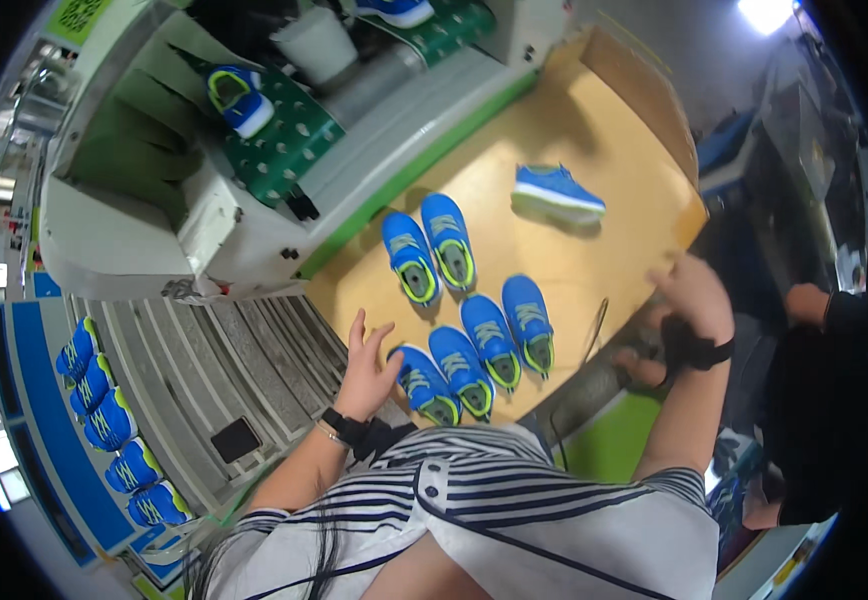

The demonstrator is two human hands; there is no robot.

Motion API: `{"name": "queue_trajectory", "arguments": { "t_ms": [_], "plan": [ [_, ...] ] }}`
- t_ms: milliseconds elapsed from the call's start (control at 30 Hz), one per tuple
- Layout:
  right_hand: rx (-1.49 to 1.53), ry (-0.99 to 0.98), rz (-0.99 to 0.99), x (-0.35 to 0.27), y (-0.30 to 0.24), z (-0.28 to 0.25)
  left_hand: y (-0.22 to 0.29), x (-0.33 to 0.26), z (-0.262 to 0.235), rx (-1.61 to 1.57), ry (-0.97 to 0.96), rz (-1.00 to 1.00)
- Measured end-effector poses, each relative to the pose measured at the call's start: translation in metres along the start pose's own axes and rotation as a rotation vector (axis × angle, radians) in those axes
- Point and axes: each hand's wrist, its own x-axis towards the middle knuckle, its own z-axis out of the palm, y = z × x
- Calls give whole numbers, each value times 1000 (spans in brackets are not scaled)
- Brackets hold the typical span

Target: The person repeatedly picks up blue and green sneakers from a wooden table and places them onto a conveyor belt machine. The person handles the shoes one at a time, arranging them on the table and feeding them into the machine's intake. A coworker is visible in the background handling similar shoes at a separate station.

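Several blue shoes with lime-green linings and grey laces lie on a tan tabletop (pixel 644 130). My left hand (pixel 364 365) is open, its fingers spread beside the leftmost shoe (pixel 424 383) of the near row; whether they touch it I cannot tell. Behind that row, a pair of shoes (pixel 429 245) sits side by side, toes pointing away. Farther right a single blue shoe (pixel 557 192) with a white sole shows side-on, slightly blurred and apart from both hands. Over the table's right edge, my right hand (pixel 696 295) holds nothing, its fingers loosely apart.
A white machine (pixel 124 235) at the back left carries another shoe (pixel 239 98) on a green belt (pixel 279 140). Slatted conveyor tracks (pixel 214 370) and a blue panel with several shoes (pixel 109 415) are left. A person in dark clothing (pixel 814 400) is close on the right.
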Motion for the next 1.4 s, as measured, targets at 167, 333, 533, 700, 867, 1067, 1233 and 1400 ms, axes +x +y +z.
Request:
{"name": "queue_trajectory", "arguments": {
  "t_ms": [167, 333, 533, 700, 867, 1067, 1233, 1400],
  "plan": [
    [54, 547, -195, 56, 19, 32, 23, 18, 15, -27, -55, 89],
    [421, 95, -157, 138, -46, 111, 49, 21, 17, -73, -113, 140],
    [428, 149, -573, 107, -90, 88, 44, 31, -16, -280, -111, 167],
    [273, -98, -1015, -9, -180, 23, 95, 49, -25, -1238, -367, 207],
    [355, 305, -712, -37, -127, 30, 141, 35, -49, -1622, -510, 74],
    [286, 142, -266, -76, -42, 113, 163, 74, -104, -810, 693, 570],
    [672, 242, -369, -81, -65, 249, 100, 192, -111, 190, 1107, 548],
    [861, 201, -170, -52, -54, 196, 115, 208, -114, -230, 959, 410]
  ]
}}
